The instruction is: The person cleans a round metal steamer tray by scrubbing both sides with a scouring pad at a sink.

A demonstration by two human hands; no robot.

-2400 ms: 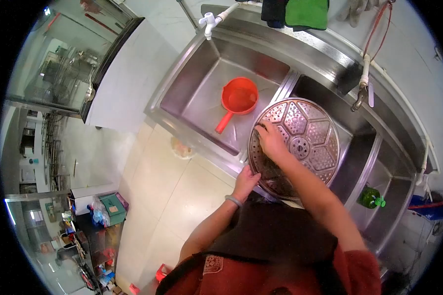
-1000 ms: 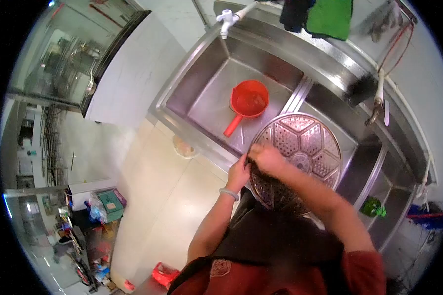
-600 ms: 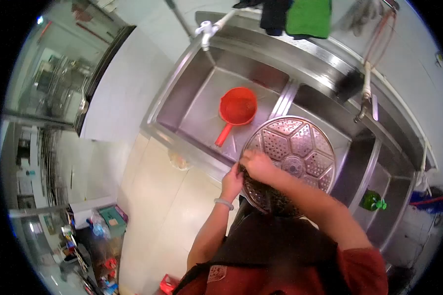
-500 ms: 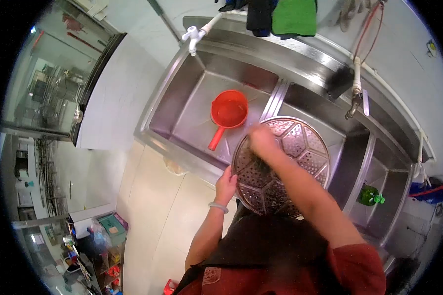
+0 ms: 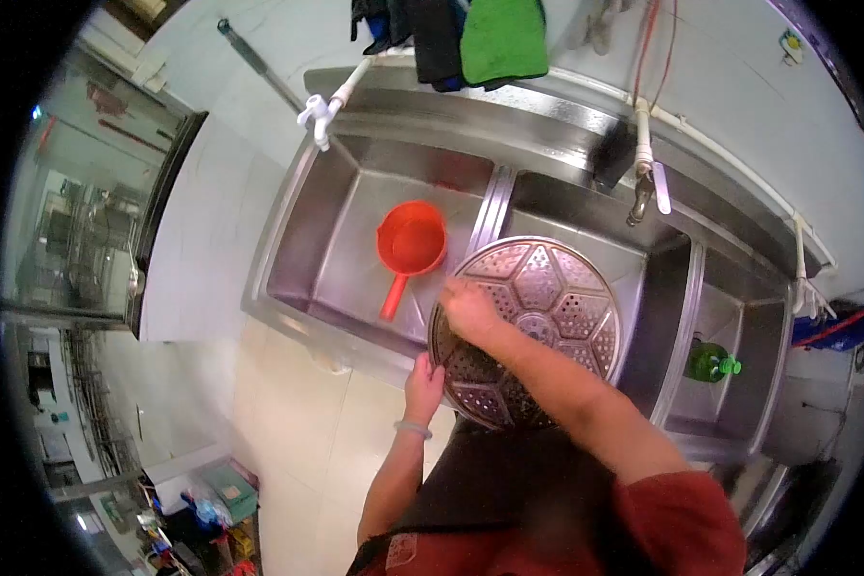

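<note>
A round metal steamer tray [image 5: 571, 312], pierced with holes in wedge-shaped panels, leans over the front edge of the sink against my apron. My left hand [image 5: 424, 389] grips its left rim, with a bracelet on that wrist. On the upper left of the tray's face lies my right hand [image 5: 470, 312], its fingers curled and pressed to the metal. Whatever those fingers hold is hidden under them. A red plastic water dipper [image 5: 413, 238] lies in the left basin, just left of the tray, its handle toward me.
The steel sink [image 5: 288, 278] has three basins. A white tap [image 5: 319, 117] stands over the left one, a metal tap [image 5: 643, 197] over the middle. In the right basin is a green bottle [image 5: 708, 362]. Dark cloths and a green cloth [image 5: 504, 43] hang above.
My right hand has shifted across the tray toward its left rim. My left hand keeps its grip on the edge. The whole view has swung slightly, moving the sink leftward.
</note>
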